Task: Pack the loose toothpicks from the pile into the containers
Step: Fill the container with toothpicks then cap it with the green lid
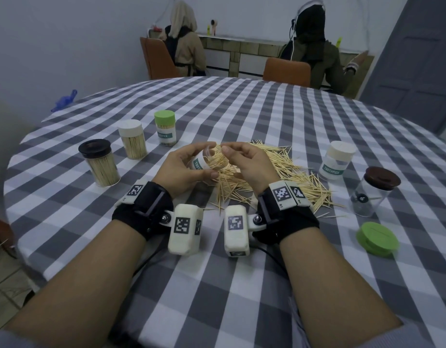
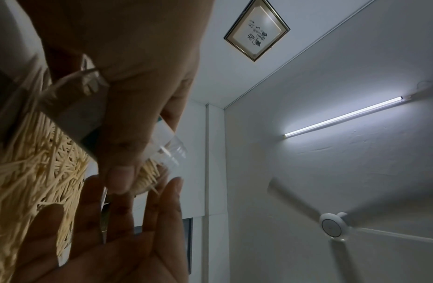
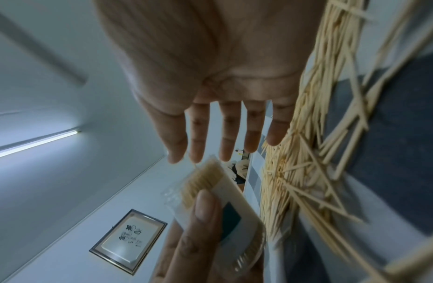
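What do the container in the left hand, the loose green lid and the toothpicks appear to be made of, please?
Held container: looks like clear, glossy plastic, since the toothpicks show through its wall; it could be glass.
Green lid: apparently matte moulded plastic, uniform in colour with a soft sheen.
Toothpicks: seemingly pale, unfinished wood or bamboo; thin, dull and straw-coloured.

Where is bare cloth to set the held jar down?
Bare cloth lies between the black-lidded jar and the left hand, and between both forearms and the loose green lid. The middle is crowded by the toothpick pile.
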